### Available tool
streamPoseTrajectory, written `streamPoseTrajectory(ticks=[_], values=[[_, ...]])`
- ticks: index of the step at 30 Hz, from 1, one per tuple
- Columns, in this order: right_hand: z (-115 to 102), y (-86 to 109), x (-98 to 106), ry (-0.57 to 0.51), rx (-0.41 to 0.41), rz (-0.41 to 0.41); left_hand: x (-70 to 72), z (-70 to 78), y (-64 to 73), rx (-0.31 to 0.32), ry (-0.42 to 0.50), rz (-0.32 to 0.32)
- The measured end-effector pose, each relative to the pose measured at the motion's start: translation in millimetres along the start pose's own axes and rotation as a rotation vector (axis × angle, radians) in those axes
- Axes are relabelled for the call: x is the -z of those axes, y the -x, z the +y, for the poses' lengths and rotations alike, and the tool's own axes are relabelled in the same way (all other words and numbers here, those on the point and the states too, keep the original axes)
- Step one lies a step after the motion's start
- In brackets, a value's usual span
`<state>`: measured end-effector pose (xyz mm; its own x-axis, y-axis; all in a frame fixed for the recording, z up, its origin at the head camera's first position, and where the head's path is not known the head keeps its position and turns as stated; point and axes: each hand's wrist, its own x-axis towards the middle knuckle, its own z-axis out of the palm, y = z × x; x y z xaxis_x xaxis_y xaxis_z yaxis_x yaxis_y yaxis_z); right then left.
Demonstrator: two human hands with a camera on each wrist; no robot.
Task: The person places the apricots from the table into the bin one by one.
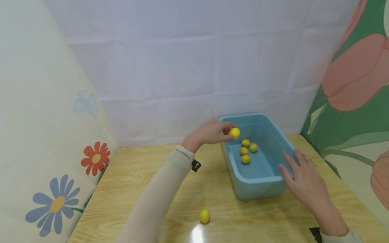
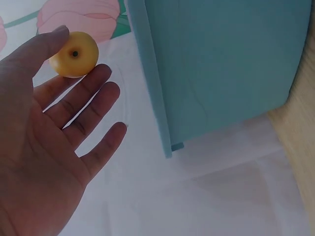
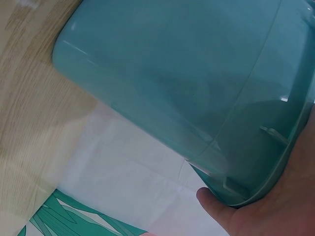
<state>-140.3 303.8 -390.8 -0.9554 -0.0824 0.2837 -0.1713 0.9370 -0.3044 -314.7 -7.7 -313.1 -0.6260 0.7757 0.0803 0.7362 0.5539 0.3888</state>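
Observation:
My left hand pinches a small yellow citrus fruit between thumb and fingertips, above the left rim of a blue plastic bin. In the left wrist view the held fruit shows a dark spot at its stem end, and the lower fingers are spread. Inside the bin, several similar yellow-green fruits lie grouped on the floor. At the bin's right front corner, my right hand rests against the rim with fingers extended. The right wrist view shows its thumb beside the rim.
One more yellow fruit lies on the wooden table, in front of the bin. A white cloth hangs behind. Flower-printed cloths stand at the left and the right.

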Motion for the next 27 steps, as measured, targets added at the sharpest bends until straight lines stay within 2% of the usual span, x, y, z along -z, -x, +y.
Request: streamPoseTrajectory(ticks=[6,14,17,21,27], values=[[0,2.5,0,0.004,-0.005,-0.001,-9.8,5.0,-16.6,0.005,0.016,0.005],[2,3.8,0,0.014,0.0,0.019,-22.1,16.8,-37.1,-0.019,0.07,-0.056],[2,4.2,0,0.015,0.002,0.028,-25.7,20.7,-43.6,-0.011,0.073,-0.051],[2,4.5,-1,0.014,-0.002,0.029,-29.2,23.7,-50.0,0.022,0.072,-0.034],[0,3.3,-2,0.006,0.002,0.025,-31.8,24.0,-52.2,0.075,0.067,-0.026]])
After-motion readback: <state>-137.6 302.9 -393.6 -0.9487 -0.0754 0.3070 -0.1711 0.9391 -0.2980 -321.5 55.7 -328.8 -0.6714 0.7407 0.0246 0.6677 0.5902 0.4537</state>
